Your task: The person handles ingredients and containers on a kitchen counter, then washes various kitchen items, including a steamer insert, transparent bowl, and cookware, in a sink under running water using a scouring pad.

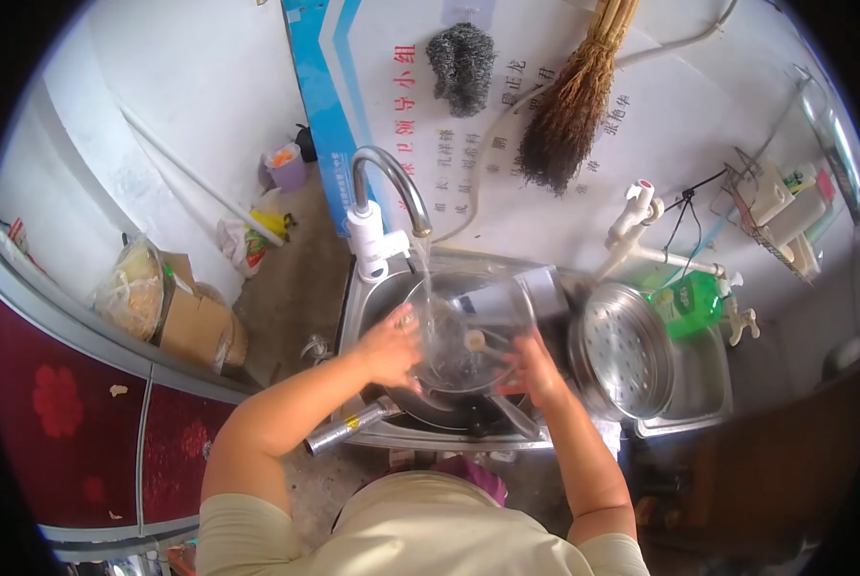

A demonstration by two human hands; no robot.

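Observation:
Under the running faucet (392,178), a clear, see-through bowl or lid (459,350) is held over the sink (361,298). My left hand (393,350) grips its left side, fingers bent against the rim. On the right side my right hand (534,370) holds the rim, its fingers partly seen through the clear material. Water falls from the spout onto the left part of the clear piece. Beneath it lies a dark pan (440,411), partly hidden, with a handle (516,418) pointing to the lower right.
A metal steamer (627,350) stands right of the basin, beside a green detergent bottle (689,303). A straw brush (579,115) and steel wool (462,67) hang behind. White taps (632,216) stick out at right. Cardboard boxes (195,322) stand at left.

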